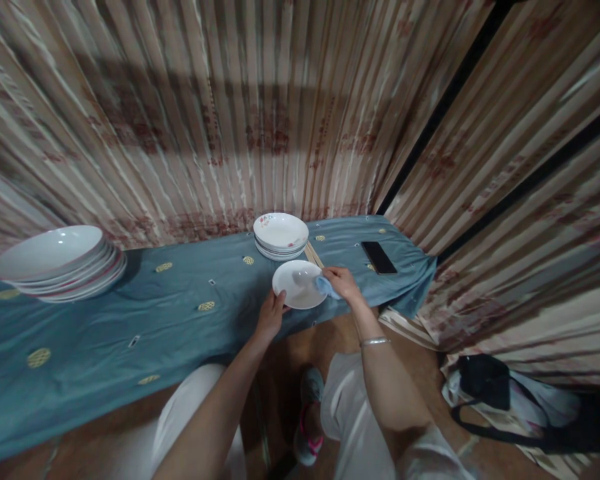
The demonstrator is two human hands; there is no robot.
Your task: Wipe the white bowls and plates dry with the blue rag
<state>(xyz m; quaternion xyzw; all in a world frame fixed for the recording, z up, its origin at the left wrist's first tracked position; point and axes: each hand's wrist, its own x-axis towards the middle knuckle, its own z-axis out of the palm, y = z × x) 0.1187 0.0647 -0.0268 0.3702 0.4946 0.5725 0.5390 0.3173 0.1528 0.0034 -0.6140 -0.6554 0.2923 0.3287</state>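
Note:
A white plate (296, 292) is held tilted above the near edge of the table. My left hand (271, 313) grips its left rim, the thumb on top and the fingers underneath. My right hand (342, 283) pinches a light blue cloth (326, 287) that lies against the plate's right inner side. Just behind the plate stands a stack of white plates (281, 233) with red floral marks on the top one. A pair of wooden chopsticks (313, 255) lies beside that stack, partly hidden by the held plate and my right hand.
The long table has a blue-green cloth (180, 320) with yellow motifs. At its left stands a stack of large white bowls with reddish rims (55, 257). A black phone (379, 257) lies to the right. Curtains (280, 120) hang behind, and bags (485, 383) sit on the floor at right.

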